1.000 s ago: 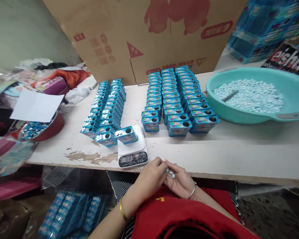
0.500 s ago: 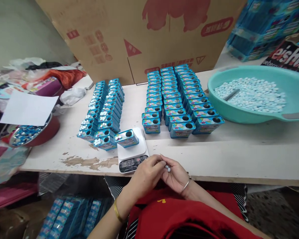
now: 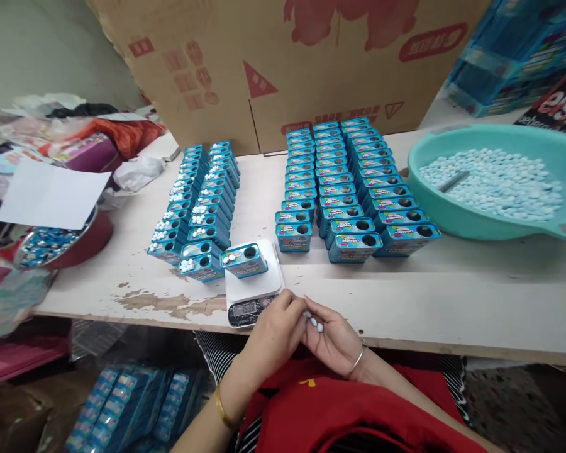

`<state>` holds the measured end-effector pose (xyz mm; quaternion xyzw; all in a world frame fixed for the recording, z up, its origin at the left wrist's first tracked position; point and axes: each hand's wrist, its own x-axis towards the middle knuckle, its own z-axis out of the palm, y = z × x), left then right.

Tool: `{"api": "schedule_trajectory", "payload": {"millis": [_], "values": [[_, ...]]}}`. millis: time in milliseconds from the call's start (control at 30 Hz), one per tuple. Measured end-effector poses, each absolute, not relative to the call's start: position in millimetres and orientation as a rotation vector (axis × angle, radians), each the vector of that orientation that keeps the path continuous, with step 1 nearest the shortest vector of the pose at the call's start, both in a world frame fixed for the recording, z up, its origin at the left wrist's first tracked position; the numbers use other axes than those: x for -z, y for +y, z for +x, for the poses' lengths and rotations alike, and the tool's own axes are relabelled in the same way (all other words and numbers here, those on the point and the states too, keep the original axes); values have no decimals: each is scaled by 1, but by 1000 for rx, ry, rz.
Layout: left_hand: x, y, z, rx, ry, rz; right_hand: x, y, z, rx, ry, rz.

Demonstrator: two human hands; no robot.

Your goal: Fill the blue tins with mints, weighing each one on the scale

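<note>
My right hand, a silver bangle at its wrist, is cupped palm up and holds a few small white candies. Over its fingertips, my left hand is closed with fingers pressed together; whether it pinches a candy is hidden. Just beyond my left hand is a white digital scale with a lit display. On its plate stands a blue tin with a round hole in its top and a couple of candies lying on the lid.
Two rows of blue tins topped with candies stand left of the scale. Three rows of tins with bare lids stand to the right. Farther right, a turquoise basin holds loose candies and a scoop. A large cardboard box stands behind; a red bowl is left.
The view has shifted slightly, so the tins and basin sit a little farther right. The candies in my right palm show more plainly. Both hands stay together.
</note>
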<state>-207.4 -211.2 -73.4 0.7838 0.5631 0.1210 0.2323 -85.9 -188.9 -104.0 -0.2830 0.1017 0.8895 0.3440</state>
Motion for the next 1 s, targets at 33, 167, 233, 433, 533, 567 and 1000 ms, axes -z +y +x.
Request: {"api": "schedule_trajectory", "payload": {"millis": [33, 167, 233, 433, 533, 567, 1000], "values": [[73, -211, -209, -348, 1551, 2142, 104, -188, -87, -2316, 256, -717], [71, -210, -218, -397, 1525, 2126, 104, -185, -90, -2351, 236, -632], [70, -210, -222, -469, 1487, 2110, 102, -184, -90, -2364, 256, -600], [66, -206, -226, -648, 1421, 2119, 95, -179, -93, -2364, 264, -580], [58, -203, -228, -706, 1400, 2149, 90, -177, -96, -2348, 273, -569], [54, -201, -230, -737, 1404, 2171, 89, -176, -97, -2344, 266, -575], [17, -157, -290, -1031, 1927, 2403, 100, -174, -83, -2335, 202, -704]]}}
